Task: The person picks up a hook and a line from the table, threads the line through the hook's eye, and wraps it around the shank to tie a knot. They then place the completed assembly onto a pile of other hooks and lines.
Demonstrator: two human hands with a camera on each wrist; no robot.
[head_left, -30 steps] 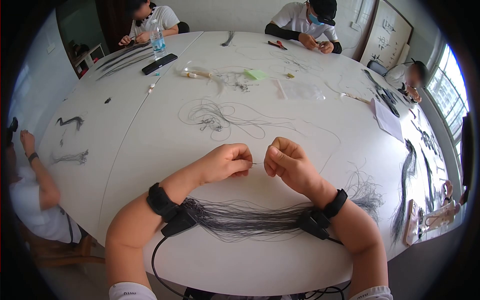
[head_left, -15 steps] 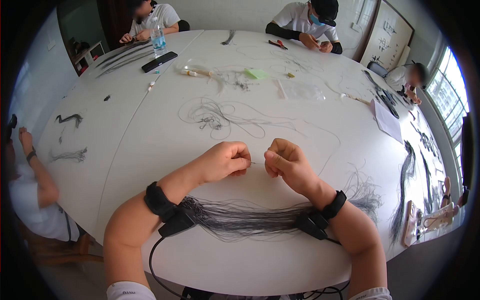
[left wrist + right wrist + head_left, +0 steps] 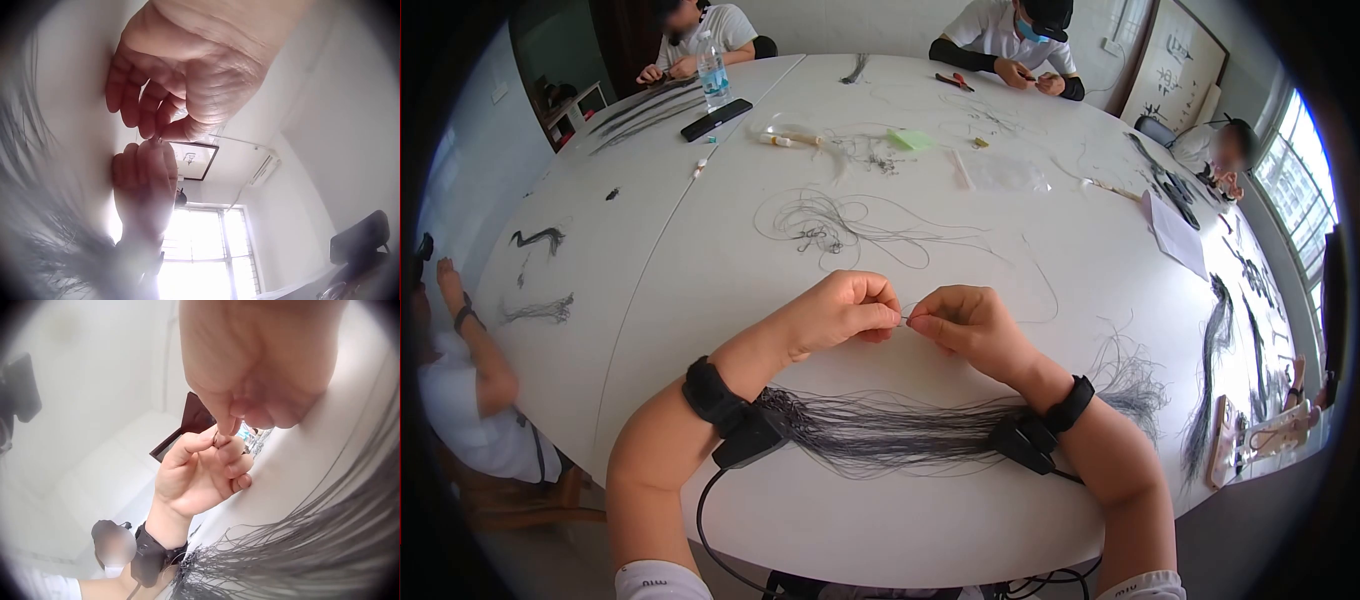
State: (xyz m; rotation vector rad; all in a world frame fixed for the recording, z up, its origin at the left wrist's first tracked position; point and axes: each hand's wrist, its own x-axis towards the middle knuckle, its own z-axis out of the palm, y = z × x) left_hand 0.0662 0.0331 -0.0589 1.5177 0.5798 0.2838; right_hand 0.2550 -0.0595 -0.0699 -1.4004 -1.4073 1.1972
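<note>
Now, left hand: (image 3: 847, 308) thumb and forefinger pinch a thin dark thread (image 3: 904, 320), the other fingers bent in beneath
Right hand: (image 3: 972, 325) closed at the fingertips on the same bit of thread, its thumb and forefinger just beside the left hand's tips
Thread: between the two hands, above the desk (image 3: 870, 530), only a tiny length showing; how it runs inside the fingers cannot be told
Bundle of dark strands: (image 3: 910, 437) stretched sideways on the desk below both hands, knotted at its left end, fraying out at its right
Wrist cameras: one black box (image 3: 750, 437) strapped to the left wrist, another (image 3: 1025, 443) to the right, both seen over the bundle
Tangle of thread: (image 3: 825, 235) loosely coiled on the desk beyond the hands, long loops trailing right
Middle of the desk: a green paper (image 3: 911, 139) and, near it, a clear bag (image 3: 1005, 172)
Far left: a water bottle (image 3: 713, 75) upright just beside a black phone (image 3: 716, 119)
Far side: red-handled pliers (image 3: 954, 83) near a person in a cap (image 3: 1010, 45)
Right side: a white sheet (image 3: 1175, 235) and a long dark hank (image 3: 1212, 370) lying flat
</note>
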